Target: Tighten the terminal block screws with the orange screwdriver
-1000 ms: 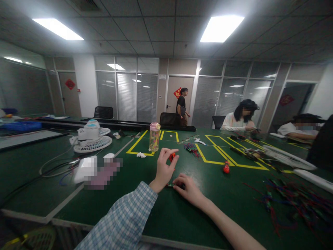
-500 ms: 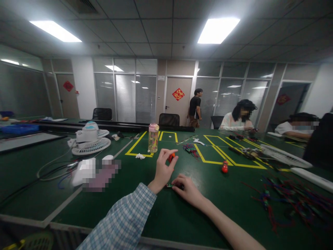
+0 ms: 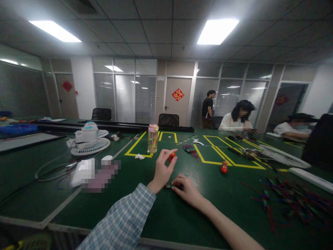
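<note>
In the head view, my left hand is pinched around an orange-red and black screwdriver, held upright with its thin shaft pointing down. Below it, a small green circuit board lies at the table surface. My right hand presses its closed fingertips on this board's edge; they hide part of it. The shaft comes down close to the board, but I cannot make out whether the tip touches it.
On the green table stands a pink-lidded bottle. White fans are to the left. A small red object and tangled wired boards lie right. Another wire bundle sits ahead. Co-workers sit across the table.
Both hands keep nearly the same pose over the board. In the background, a standing person has walked to the right.
</note>
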Motion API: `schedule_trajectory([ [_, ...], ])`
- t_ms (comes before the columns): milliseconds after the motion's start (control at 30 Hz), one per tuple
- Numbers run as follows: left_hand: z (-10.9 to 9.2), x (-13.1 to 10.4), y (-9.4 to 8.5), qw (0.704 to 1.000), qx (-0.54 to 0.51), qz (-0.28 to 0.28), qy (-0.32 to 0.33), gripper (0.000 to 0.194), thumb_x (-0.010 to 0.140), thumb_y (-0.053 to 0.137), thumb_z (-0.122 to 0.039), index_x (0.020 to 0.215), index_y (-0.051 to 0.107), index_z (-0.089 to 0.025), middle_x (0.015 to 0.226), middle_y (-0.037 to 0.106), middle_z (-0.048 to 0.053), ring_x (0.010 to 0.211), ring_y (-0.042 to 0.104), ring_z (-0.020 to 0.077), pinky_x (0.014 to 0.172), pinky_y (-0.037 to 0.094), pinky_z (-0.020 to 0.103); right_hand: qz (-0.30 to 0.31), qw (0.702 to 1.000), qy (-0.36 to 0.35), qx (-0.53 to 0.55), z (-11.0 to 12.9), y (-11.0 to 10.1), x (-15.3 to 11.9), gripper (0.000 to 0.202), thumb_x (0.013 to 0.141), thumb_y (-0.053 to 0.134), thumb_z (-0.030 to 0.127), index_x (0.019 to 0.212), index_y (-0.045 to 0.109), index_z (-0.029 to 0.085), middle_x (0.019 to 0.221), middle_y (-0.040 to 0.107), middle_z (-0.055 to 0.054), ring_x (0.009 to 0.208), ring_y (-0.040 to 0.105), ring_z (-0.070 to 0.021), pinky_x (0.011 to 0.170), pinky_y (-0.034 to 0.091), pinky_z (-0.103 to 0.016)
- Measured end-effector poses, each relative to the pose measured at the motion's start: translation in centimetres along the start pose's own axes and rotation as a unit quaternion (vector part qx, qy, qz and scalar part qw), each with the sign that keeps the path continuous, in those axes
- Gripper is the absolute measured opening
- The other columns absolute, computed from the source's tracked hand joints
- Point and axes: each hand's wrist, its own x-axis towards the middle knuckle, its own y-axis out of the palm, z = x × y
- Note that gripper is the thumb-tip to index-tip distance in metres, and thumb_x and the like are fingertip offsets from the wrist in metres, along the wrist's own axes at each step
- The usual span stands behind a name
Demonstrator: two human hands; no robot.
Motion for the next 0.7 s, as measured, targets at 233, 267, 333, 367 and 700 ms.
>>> schedule_trajectory([
  [233,-0.07,0.02,-0.16,1.0,-0.021,0.003,-0.007,0.028,0.094,0.043,-0.022,0.117,0.059,-0.022,0.099,0.06,0.004,0.091,0.056,0.0148,0.082,0.044,0.028,-0.004,1.0,-0.003,0.003,0.33,-0.15,-0.03,0.012,0.08,0.058,0.014,0.081,0.07,0.016,0.08,0.059,-0.003,0.071,0.055,-0.0135,0.066,0.043,-0.023],
  [267,-0.03,0.01,-0.14,1.0,-0.014,-0.004,-0.004,0.026,0.093,0.046,-0.023,0.114,0.06,-0.022,0.096,0.059,0.004,0.088,0.056,0.0146,0.08,0.045,0.027,-0.002,1.0,-0.002,0.002,0.24,-0.11,-0.03,0.012,0.08,0.058,0.014,0.081,0.07,0.016,0.08,0.059,-0.003,0.071,0.055,-0.0133,0.066,0.043,-0.023],
  [333,0.0,-0.01,-0.1,1.0,0.0,-0.016,0.003,0.021,0.09,0.052,-0.024,0.108,0.064,-0.022,0.092,0.056,0.003,0.086,0.055,0.0145,0.079,0.045,0.027,0.0,1.0,-0.004,0.002,0.0,0.02,-0.02,0.012,0.08,0.058,0.013,0.082,0.07,0.016,0.081,0.059,-0.003,0.071,0.055,-0.0132,0.066,0.043,-0.023],
  [367,-0.01,-0.02,-0.11,1.0,0.004,-0.018,0.004,0.02,0.089,0.054,-0.025,0.106,0.065,-0.022,0.091,0.054,0.003,0.085,0.055,0.0145,0.079,0.045,0.027,0.001,1.0,-0.005,0.002,-0.12,0.08,-0.01,0.012,0.08,0.058,0.013,0.082,0.069,0.017,0.081,0.058,-0.003,0.071,0.055,-0.0131,0.066,0.043,-0.022],
  [700,0.07,0.01,-0.05,1.0,-0.022,-0.011,-0.003,0.029,0.092,0.047,-0.023,0.119,0.058,-0.022,0.099,0.061,0.005,0.089,0.057,0.015,0.082,0.046,0.029,0.001,1.0,-0.005,0.008,0.03,-0.13,-0.03,0.013,0.08,0.058,0.012,0.082,0.07,0.017,0.081,0.058,-0.003,0.071,0.056,-0.0135,0.065,0.044,-0.023],
])
